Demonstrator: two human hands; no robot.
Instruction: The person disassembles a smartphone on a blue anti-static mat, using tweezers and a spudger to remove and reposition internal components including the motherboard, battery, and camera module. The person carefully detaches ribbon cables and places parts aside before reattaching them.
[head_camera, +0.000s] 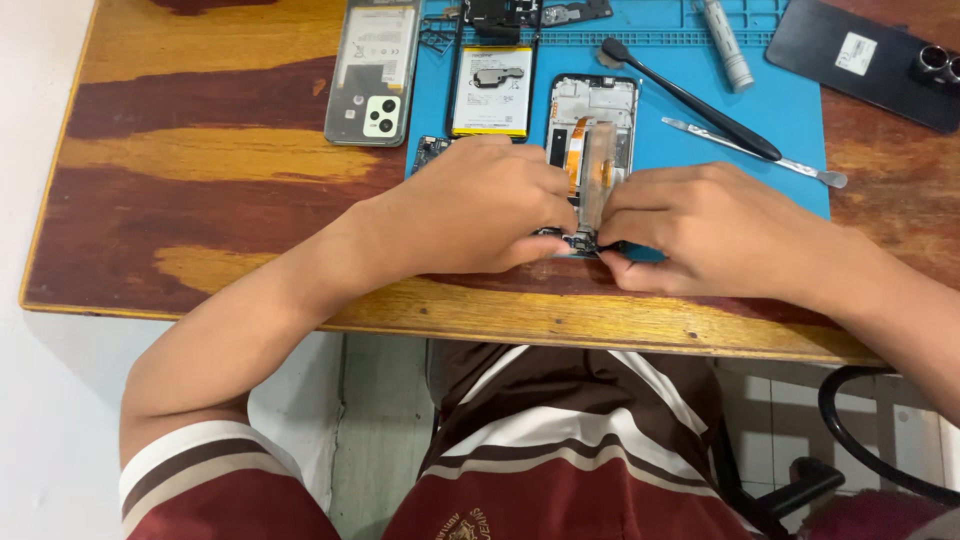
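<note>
Head view: left hand (480, 205) and right hand (715, 228) hide phone frame's (592, 125) bottom; finger grip unclear.

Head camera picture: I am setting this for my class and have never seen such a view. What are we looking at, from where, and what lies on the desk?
One camera, worn on a person's head, looks down at their own bare hands. The left hand and right hand both press on the lower end of an opened phone on a blue mat on a wooden table. Whether either hand pinches a small part is hidden. Nearby lie a battery, a phone back cover, a black pry tool and a metal spudger.
</note>
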